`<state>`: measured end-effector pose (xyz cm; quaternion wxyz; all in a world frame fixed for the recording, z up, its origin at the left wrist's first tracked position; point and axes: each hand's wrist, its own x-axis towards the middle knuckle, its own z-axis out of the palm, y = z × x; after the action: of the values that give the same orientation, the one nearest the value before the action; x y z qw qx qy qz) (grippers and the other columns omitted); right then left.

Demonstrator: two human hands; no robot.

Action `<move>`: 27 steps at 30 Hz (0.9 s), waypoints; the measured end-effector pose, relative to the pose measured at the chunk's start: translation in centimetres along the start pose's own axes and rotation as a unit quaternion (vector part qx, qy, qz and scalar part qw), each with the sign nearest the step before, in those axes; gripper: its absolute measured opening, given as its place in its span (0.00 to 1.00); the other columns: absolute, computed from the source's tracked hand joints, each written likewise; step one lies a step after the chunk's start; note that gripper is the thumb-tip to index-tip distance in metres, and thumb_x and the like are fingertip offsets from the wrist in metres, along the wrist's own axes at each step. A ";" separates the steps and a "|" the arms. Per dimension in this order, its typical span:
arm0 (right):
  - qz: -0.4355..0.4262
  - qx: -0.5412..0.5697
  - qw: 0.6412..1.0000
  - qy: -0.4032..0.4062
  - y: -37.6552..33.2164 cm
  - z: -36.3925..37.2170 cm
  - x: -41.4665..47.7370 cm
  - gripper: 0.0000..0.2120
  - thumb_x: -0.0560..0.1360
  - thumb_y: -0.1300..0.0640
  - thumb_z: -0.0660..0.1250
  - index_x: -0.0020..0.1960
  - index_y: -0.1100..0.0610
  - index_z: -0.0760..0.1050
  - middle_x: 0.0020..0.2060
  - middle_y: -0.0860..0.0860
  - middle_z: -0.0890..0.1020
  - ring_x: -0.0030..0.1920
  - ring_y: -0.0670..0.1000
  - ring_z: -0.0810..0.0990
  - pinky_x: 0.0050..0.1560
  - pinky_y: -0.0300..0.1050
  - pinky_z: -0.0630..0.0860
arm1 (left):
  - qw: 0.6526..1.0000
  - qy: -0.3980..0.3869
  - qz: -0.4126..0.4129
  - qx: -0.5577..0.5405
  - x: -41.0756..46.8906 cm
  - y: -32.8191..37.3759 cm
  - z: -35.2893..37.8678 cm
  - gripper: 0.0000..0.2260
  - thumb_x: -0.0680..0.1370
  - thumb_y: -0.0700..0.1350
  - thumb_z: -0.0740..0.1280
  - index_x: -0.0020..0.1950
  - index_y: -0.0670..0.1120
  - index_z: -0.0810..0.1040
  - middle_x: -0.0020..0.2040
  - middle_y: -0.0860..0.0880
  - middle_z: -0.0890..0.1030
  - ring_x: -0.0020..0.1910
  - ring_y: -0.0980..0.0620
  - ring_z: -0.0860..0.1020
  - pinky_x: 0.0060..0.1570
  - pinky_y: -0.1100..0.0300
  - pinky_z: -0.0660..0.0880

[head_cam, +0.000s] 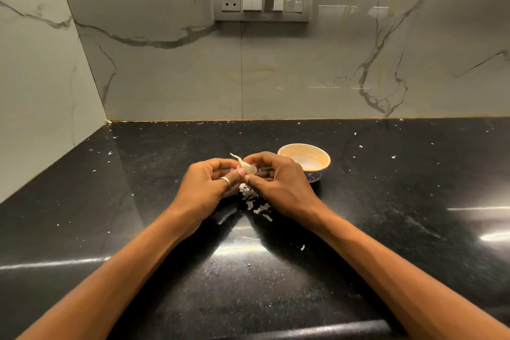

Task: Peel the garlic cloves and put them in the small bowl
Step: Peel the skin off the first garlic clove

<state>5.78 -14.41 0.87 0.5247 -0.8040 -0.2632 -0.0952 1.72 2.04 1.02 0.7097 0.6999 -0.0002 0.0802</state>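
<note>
Two hands working one garlic clove over the middle of the bench

The left hand (209, 185) and right hand (278, 185) meet above the dark bench (110, 229), both sets of fingers (241, 173) curled in and pinching a single garlic clove (247, 167), its papery tail sticking up toward the back edge. I'd judge the clove light, firm and a bit slick once bare, with skin that is thin and tears easily. It is best held by its fat body while the loose tip of skin is pulled. There is one small bowl (327, 159), just beside the right hand on the back-edge side, and I see no cloves in it. A handful of skin scraps (255, 203), too broken to count, lies beneath the hands.
</note>
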 end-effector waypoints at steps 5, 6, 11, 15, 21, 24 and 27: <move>0.032 -0.002 0.999 0.006 0.3 0.0 -0.1 0.10 0.75 0.53 0.75 0.54 0.52 0.83 0.45 0.46 0.86 0.46 0.44 0.85 0.51 0.45 0.83 | 1.000 0.017 -0.010 -0.001 0.0 -0.3 0.1 0.04 0.75 0.37 0.73 0.49 0.42 0.87 0.46 0.41 0.87 0.51 0.44 0.85 0.54 0.55 0.82; 0.032 -0.005 0.999 0.002 0.3 0.1 -0.1 0.09 0.75 0.53 0.75 0.54 0.53 0.83 0.45 0.46 0.86 0.46 0.44 0.85 0.51 0.45 0.83 | 1.000 0.016 -0.005 0.009 0.0 -0.3 0.0 0.04 0.76 0.37 0.73 0.48 0.43 0.87 0.45 0.41 0.87 0.51 0.43 0.85 0.54 0.54 0.82; 0.019 -0.017 1.000 -0.018 0.5 0.4 -0.2 0.08 0.77 0.58 0.73 0.56 0.54 0.84 0.46 0.47 0.86 0.46 0.43 0.84 0.49 0.38 0.82 | 0.998 0.017 0.019 0.050 -0.1 -0.6 0.1 0.06 0.76 0.37 0.73 0.47 0.47 0.88 0.45 0.43 0.87 0.49 0.44 0.86 0.58 0.49 0.78; 0.008 -0.020 1.000 -0.019 0.4 0.3 -0.4 0.08 0.78 0.59 0.72 0.57 0.55 0.83 0.47 0.47 0.86 0.47 0.43 0.84 0.49 0.36 0.81 | 0.998 0.015 0.020 0.052 -0.1 -0.5 0.1 0.06 0.76 0.36 0.73 0.48 0.46 0.87 0.44 0.43 0.87 0.49 0.44 0.86 0.57 0.50 0.80; 0.008 -0.018 0.999 -0.026 0.7 0.3 -0.4 0.08 0.78 0.59 0.72 0.57 0.55 0.82 0.48 0.48 0.85 0.49 0.45 0.84 0.54 0.46 0.82 | 0.999 0.009 0.018 0.032 -0.2 -0.4 0.1 0.07 0.76 0.33 0.72 0.51 0.42 0.86 0.45 0.42 0.87 0.49 0.43 0.86 0.52 0.54 0.82; 0.015 -0.004 1.000 -0.027 0.7 0.2 -0.4 0.09 0.78 0.59 0.72 0.57 0.56 0.82 0.48 0.49 0.86 0.49 0.47 0.84 0.55 0.50 0.82 | 0.999 0.009 0.021 0.023 -0.2 -0.4 0.2 0.07 0.76 0.33 0.72 0.50 0.42 0.86 0.45 0.41 0.87 0.49 0.42 0.86 0.52 0.55 0.82; 0.032 0.030 0.999 -0.026 0.8 0.2 -0.3 0.09 0.77 0.55 0.74 0.55 0.54 0.83 0.45 0.49 0.87 0.48 0.49 0.86 0.55 0.54 0.82 | 0.997 0.026 0.039 0.055 -0.1 -0.4 0.1 0.08 0.75 0.35 0.74 0.50 0.45 0.86 0.45 0.45 0.87 0.48 0.46 0.86 0.52 0.56 0.82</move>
<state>5.92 -14.58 0.05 0.5444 -0.7980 -0.2536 -0.0496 1.69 1.93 0.57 0.6663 0.7350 -0.0048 0.1254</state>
